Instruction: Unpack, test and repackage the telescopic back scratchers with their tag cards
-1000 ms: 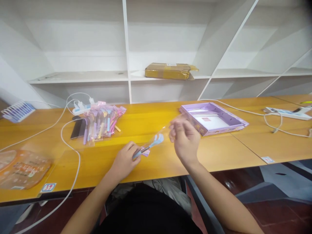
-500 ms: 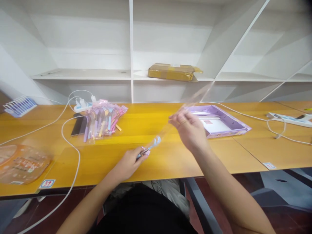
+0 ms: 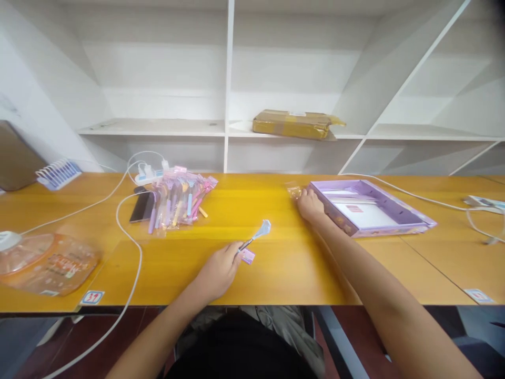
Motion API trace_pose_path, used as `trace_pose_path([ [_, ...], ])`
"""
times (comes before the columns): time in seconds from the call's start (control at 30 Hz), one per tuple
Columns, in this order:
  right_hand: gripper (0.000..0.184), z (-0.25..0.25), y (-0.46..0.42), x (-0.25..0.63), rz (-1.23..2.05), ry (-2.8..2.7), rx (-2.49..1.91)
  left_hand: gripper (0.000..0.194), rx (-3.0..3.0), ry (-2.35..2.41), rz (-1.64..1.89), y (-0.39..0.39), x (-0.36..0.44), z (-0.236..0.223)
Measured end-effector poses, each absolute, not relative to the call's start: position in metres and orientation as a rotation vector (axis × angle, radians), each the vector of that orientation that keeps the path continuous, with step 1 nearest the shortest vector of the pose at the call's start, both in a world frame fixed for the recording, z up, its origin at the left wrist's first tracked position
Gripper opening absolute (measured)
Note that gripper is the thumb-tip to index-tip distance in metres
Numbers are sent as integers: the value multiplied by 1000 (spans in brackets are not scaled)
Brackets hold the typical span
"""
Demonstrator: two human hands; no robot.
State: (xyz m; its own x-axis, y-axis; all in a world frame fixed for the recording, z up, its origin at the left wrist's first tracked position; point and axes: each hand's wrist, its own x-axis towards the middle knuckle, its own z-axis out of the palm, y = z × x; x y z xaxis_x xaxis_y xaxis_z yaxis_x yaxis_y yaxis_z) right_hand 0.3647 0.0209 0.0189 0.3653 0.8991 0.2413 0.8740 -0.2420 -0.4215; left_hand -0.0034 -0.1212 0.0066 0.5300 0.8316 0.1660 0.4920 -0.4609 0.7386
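Observation:
My left hand [image 3: 223, 269] is closed around a small back scratcher [image 3: 262, 230] with a light-blue, fork-like head and a thin metallic shaft. Its lower end is hidden in the fingers. A purple-pink tag [image 3: 248, 256] shows beside those fingers. Farther off, my right hand [image 3: 311, 204] rests low over the table with its fingers curled at a crumpled clear plastic wrapper [image 3: 294, 190]. The hand is at the left side of a purple tray-like box [image 3: 357, 232], which holds white and purple pieces. To the left lies a pile of wrapped, coloured, fork-headed sticks [image 3: 179, 202].
A black phone [image 3: 140, 208] lies beside the pile, in front of a power strip [image 3: 148, 176] with white cables. An orange-tinted plastic jar [image 3: 59, 266] lies at the left. A taped cardboard box [image 3: 294, 124] sits on the shelf, and another power strip [image 3: 483, 202] lies right.
My right hand has moved from mid-air down to the table beside the purple box, taking the clear wrapper with it. The blue back scratcher stays in my left hand, its head now unwrapped.

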Motion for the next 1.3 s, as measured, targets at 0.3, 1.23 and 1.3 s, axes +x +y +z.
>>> trace_pose_path([
  [0.3,28,52,-42,317,739,-2050,-1651,25,2220,1271,629,-119,-2,3],
  [1.23,63,17,-212,207,1362,-1462,-1058,26,3266,962,425,-140,-4,20],
  [1.3,64,12,-214,210,1380,-1445,-1060,26,3224,970,411,-138,-10,18],
])
